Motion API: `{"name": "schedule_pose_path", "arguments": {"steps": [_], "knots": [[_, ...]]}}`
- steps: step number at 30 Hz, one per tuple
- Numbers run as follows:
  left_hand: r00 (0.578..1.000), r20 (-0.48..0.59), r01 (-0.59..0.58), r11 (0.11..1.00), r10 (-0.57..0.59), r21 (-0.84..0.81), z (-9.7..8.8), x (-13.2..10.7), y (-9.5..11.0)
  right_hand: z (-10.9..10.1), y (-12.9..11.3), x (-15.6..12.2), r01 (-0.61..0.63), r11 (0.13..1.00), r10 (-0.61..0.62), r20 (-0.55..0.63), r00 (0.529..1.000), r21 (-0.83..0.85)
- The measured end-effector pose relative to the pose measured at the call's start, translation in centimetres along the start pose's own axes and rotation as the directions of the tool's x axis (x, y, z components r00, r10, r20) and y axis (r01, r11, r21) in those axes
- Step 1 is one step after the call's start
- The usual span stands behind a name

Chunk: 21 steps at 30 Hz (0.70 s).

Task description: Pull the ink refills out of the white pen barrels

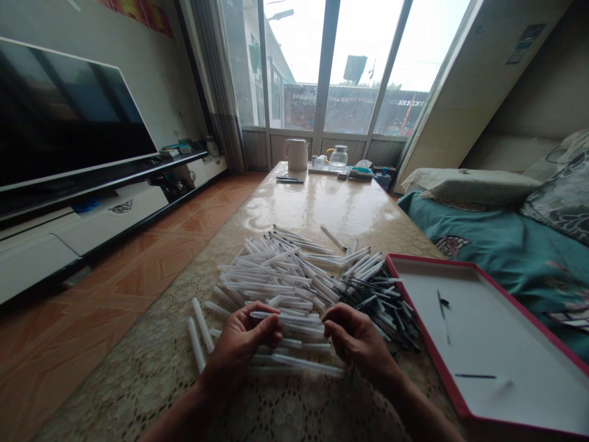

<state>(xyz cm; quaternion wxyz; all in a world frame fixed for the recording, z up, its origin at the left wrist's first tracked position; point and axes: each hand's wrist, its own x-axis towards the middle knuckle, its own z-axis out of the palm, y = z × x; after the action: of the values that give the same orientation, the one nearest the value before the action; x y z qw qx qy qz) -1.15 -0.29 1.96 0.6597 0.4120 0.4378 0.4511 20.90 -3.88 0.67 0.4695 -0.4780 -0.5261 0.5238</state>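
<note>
**Left hand**: closed to a pinch, fingers curled over a white pen barrel at the near edge of the pile.
**Right hand**: fingers curled inward, just right of my left hand and over the pile's near edge; I cannot tell whether it grips anything.
**Pile (landmark)**: loose criss-cross heap of white plastic pen barrels, directly ahead of and partly under my hands.
**Refills**: thin black pen refills in a tangled bunch, against the pile's right side.
**Strays**: two white barrels lie apart, just left of the pile.
**Tray**: shallow white box lid with a red rim, right of the pile and near the refills; a few black refills lie loose inside.
**Table**: long glossy table under the pile, with a lace cloth on the near part.
**Beyond the pile**: white kettle and glass jug at the table's far end, then a glazed door.
**Left of the pile**: large TV on a low white stand, past the tiled floor.
**Right of the pile**: teal bedding and a pillow, past the lid.
</note>
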Motion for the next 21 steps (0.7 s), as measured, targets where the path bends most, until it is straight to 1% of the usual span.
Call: {"name": "schedule_pose_path", "arguments": {"steps": [2,4,6,8,10,12,13,15,17,19,21], "knots": [[1.000,-0.008,-0.012,1.000,0.012,-0.028,-0.2,0.1,0.1,-0.4,0.1,0.1,0.067,0.988,-0.072,-0.033,0.997,-0.140],[1.000,-0.025,-0.021,0.998,0.019,-0.063,-0.6,0.2,0.3,-0.9,0.0,0.2,0.146,0.944,-0.165,-0.040,0.985,-0.297],[0.999,-0.048,-0.024,0.995,0.019,-0.101,-1.1,0.3,0.7,-1.5,-0.5,0.1,0.223,0.863,-0.251,-0.001,0.968,-0.454],[0.994,-0.106,-0.045,0.988,0.029,-0.149,-1.5,0.4,1.2,-2.5,-1.2,0.0,0.266,0.767,-0.303,0.037,0.952,-0.584],[0.980,-0.198,-0.080,0.976,0.039,-0.201,-1.9,0.4,1.8,-3.7,-1.7,-0.1,0.257,0.690,-0.329,0.023,0.944,-0.677],[0.960,-0.276,-0.111,0.970,0.048,-0.217,-2.1,0.4,2.3,-4.8,-1.7,-0.1,0.204,0.636,-0.360,-0.052,0.931,-0.745],[0.955,-0.292,-0.121,0.971,0.057,-0.205,-2.3,0.4,2.5,-5.3,-1.6,0.0,0.169,0.614,-0.376,-0.098,0.921,-0.771],[0.955,-0.281,-0.141,0.979,0.096,-0.145,-2.5,0.4,2.8,-6.0,-1.1,0.2,0.088,0.573,-0.403,-0.186,0.896,-0.815],[0.960,-0.238,-0.164,0.985,0.148,-0.051,-2.7,0.4,2.8,-6.1,-0.5,0.4,0.030,0.528,-0.425,-0.233,0.875,-0.849],[0.958,-0.205,-0.192,0.980,0.200,0.058,-2.9,0.4,2.7,-6.0,-0.2,0.7,0.030,0.454,-0.482,-0.217,0.849,-0.890],[0.955,-0.173,-0.211,0.963,0.239,0.167,-3.1,0.4,2.7,-5.9,0.0,0.9,0.054,0.370,-0.565,-0.179,0.805,-0.927]]}}
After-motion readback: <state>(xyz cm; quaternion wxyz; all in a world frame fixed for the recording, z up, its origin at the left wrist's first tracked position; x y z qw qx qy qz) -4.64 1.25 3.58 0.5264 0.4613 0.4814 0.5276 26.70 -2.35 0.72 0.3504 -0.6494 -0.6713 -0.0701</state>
